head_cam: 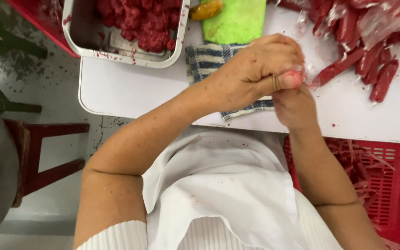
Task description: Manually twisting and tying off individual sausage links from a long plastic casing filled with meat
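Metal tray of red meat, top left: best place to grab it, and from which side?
Take the metal tray by its rolled rim at the near left corner, from the table's left edge. The rim flares outward there, that side looks clear, and the striped cloth and green sponge crowd its right.

Small food-preparation workspace, likely home or small-shop sausage making. White table [130, 88] smeared with red specks. Metal tray [82, 39] full of raw red minced meat [144, 23]. Pile of red sausages [371, 60] in clear wrap at table's far right. Striped cloth [209, 60] and green board [234, 21] on tabletop. Red plastic crate [394, 185] beside white apron [228, 194]. Red wooden stool [42, 153] on stained concrete floor [47, 83].
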